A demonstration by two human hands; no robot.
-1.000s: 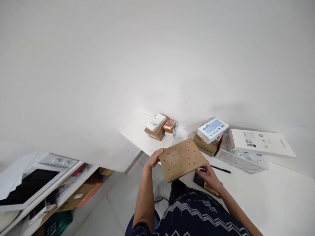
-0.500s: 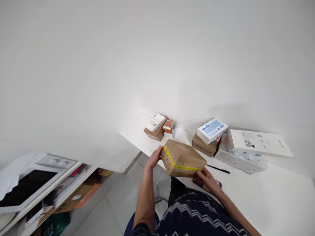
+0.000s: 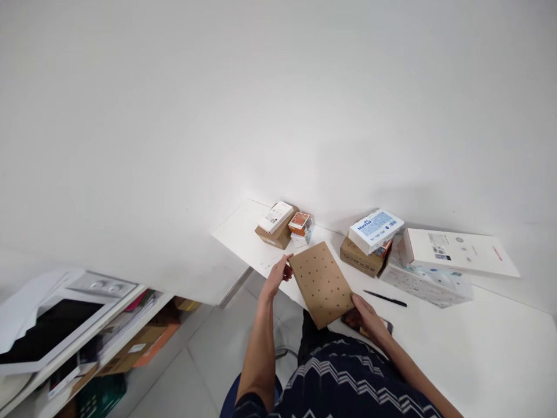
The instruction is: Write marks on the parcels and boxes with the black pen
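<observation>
A brown cardboard box with dark dots (image 3: 322,284) is held tilted above the front edge of the table, one broad dotted face turned up. My left hand (image 3: 277,275) grips its left corner, fingers curled behind it. At the lower right corner my right hand (image 3: 366,316) holds the box, with the thumb on the edge and the other fingers underneath. A phone (image 3: 386,327) lies partly hidden under my right wrist. Just right of the box, a black pen (image 3: 385,298) rests on the table.
White table (image 3: 500,342) against a wall. Back left: a white box (image 3: 275,216) on a brown box (image 3: 275,237), beside a small orange box (image 3: 301,223). Right: a blue-white box (image 3: 376,230) on a brown carton (image 3: 360,258), and a flat white box (image 3: 461,252). A microwave (image 3: 56,325) stands at far left.
The dotted box has been turned over in my hands. Its yellow tape strip has gone out of sight, and a plain dotted face now shows. The other boxes have stayed put.
</observation>
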